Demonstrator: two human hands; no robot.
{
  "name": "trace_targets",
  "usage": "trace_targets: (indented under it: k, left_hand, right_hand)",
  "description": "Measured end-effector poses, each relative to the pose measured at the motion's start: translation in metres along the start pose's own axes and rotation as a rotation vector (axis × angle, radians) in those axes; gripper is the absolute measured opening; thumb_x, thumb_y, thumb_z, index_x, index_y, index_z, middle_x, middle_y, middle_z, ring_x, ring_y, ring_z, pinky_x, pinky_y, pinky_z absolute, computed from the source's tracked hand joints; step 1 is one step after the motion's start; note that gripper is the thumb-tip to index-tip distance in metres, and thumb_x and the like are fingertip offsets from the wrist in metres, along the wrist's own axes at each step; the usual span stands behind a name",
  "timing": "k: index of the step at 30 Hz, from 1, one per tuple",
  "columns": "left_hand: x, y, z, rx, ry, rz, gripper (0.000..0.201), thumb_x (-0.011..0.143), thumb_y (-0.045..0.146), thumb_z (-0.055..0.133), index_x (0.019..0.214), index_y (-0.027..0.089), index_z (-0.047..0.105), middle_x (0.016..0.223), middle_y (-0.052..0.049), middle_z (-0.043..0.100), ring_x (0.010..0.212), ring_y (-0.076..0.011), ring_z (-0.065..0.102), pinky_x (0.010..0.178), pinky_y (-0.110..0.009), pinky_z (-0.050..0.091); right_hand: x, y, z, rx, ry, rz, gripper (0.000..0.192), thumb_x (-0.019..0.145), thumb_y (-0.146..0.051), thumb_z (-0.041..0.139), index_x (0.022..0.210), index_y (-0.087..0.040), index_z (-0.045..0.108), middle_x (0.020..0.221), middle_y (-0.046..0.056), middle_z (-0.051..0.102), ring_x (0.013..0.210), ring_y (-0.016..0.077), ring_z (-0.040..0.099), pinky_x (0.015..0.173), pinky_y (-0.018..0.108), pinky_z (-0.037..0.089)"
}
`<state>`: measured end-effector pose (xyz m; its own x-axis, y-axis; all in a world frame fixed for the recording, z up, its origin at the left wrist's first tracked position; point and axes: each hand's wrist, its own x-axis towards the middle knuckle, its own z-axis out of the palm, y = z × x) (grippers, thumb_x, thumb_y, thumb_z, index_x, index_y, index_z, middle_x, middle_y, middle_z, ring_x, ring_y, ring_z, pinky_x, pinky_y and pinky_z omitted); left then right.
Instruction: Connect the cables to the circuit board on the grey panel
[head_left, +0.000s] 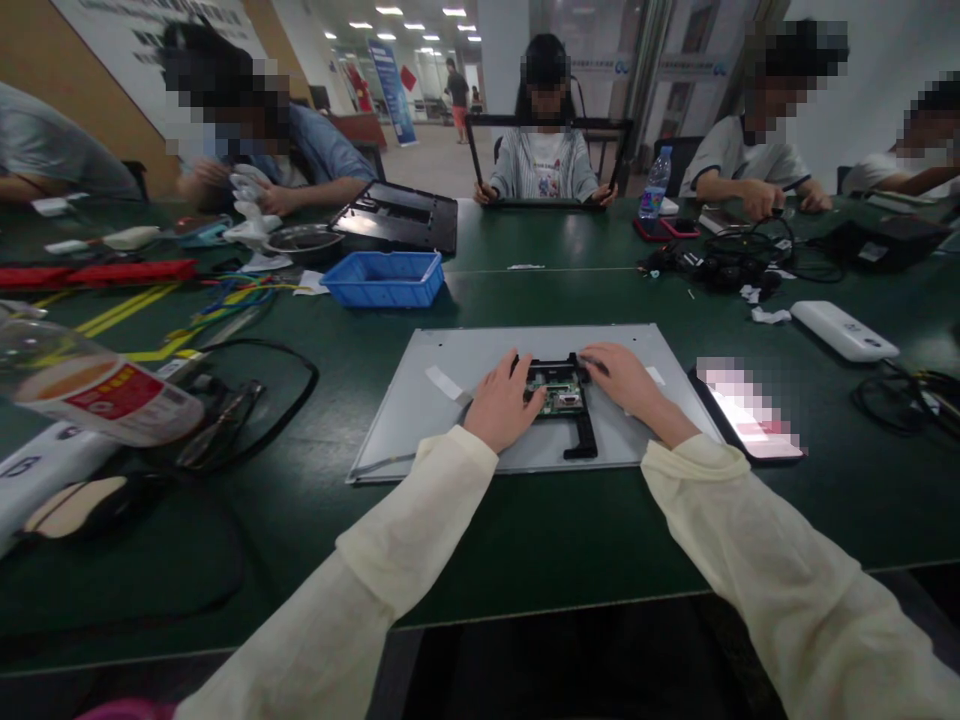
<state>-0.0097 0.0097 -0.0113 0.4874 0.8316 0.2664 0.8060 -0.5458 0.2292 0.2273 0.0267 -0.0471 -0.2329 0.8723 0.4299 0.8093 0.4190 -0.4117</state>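
A green circuit board [562, 398] sits in a black plastic frame [582, 440], whose one arm extends toward me with a short foot at its end. Both rest over a light grey flat panel [420, 420] on the table. My left hand [504, 402] grips the left side of the board, its thumb over the edge and its fingers by the frame. At the frame's far right corner, the fingers of my right hand [622, 378] are closed; what lies under the fingertips is partly hidden. A white strip [445, 385] lies left of my left hand.
A blue tray [384, 282] stands beyond the panel. To the right lie a lit phone [750, 412] and a white power bank [844, 331]. A bottle [112, 395], cables and a mouse [82, 507] are at left. Across the table, a person holds a black rectangular frame [551, 204].
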Motion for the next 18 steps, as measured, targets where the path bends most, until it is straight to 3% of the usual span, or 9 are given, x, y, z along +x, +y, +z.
trace_targets:
  k: [18]
  left_hand:
    - [-0.0017,0.0005,-0.0015,0.035,0.005,0.003,0.053,0.093,0.04,0.038,0.137,0.011,0.035,0.145,-0.019,0.036,0.128,-0.03,0.043,0.103,-0.044,0.038]
  right_hand:
    - [-0.0038,-0.006,-0.005,-0.05,0.047,0.046,0.024,0.088,-0.017,0.046,0.096,-0.019,0.069,0.101,0.008,0.07,0.096,0.0226,0.061,0.089,0.037,0.044]
